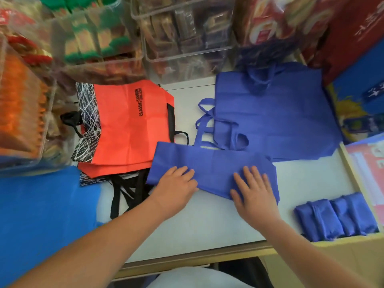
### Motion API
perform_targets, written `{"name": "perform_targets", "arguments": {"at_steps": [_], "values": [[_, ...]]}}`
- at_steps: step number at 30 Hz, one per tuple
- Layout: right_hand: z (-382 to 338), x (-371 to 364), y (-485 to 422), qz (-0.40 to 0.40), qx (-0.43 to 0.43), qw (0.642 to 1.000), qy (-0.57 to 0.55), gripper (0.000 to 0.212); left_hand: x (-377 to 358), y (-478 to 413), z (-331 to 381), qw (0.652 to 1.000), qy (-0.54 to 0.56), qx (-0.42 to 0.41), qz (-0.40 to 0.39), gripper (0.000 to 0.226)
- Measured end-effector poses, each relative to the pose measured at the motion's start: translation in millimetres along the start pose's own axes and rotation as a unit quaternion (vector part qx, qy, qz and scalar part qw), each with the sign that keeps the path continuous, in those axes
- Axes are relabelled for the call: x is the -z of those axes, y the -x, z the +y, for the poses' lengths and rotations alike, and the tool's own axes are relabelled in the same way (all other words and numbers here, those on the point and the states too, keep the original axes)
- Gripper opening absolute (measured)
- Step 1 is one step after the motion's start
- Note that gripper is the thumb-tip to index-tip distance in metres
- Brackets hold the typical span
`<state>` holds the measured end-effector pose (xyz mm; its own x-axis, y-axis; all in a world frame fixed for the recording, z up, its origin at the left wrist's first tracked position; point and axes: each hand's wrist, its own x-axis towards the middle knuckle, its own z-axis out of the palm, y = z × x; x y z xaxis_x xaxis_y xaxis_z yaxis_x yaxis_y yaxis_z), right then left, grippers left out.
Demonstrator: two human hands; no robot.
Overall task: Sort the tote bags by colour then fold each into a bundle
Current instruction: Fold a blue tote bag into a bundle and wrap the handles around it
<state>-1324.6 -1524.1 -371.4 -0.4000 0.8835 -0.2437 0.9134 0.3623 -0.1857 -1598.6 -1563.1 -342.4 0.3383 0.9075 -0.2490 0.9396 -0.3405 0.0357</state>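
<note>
A purple-blue tote bag [212, 163], folded into a long strip, lies across the middle of the white table [207, 221]. My left hand [176, 188] presses flat on the strip's left part, and my right hand [254, 194] presses flat on its right part, fingers spread. Behind it lies a flat pile of the same purple-blue bags [276, 117] with loose handles. To the left is a pile of orange-red bags [128, 125] with black handles and a black-and-white scribble panel. Two folded purple-blue bundles [334, 217] sit at the table's right front corner.
Clear plastic bins of packaged snacks [182, 32] line the back and left of the table. A bright blue sheet [41, 215] covers the near left. Dark red and blue boxes [357, 59] stand at the right. The table's wooden edge [187, 260] runs along the front.
</note>
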Motion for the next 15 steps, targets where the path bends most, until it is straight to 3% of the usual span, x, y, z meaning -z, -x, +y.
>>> {"name": "perform_targets", "arguments": {"at_steps": [2,5,8,10,13,15], "values": [[-15,5,22,-0.022,0.04,0.999,-0.025,0.064,-3,20,24,0.996,0.054,0.06,-0.025,0.041],[-16,7,47,-0.076,0.085,0.993,0.034,0.071,6,43,55,0.977,0.145,0.105,-0.112,0.048],[0,31,44,-0.178,0.071,0.98,0.058,0.078,17,62,72,0.96,0.189,0.11,-0.173,0.03],[17,46,40,-0.201,0.053,0.977,0.043,0.065,19,71,71,0.944,0.217,0.138,-0.205,0.026],[44,54,32,-0.17,-0.014,0.985,0.004,0.047,9,74,55,0.935,0.204,0.185,-0.225,0.031],[55,43,31,-0.153,-0.057,0.986,-0.045,0.039,0,72,44,0.933,0.199,0.223,-0.2,0.036]]}}
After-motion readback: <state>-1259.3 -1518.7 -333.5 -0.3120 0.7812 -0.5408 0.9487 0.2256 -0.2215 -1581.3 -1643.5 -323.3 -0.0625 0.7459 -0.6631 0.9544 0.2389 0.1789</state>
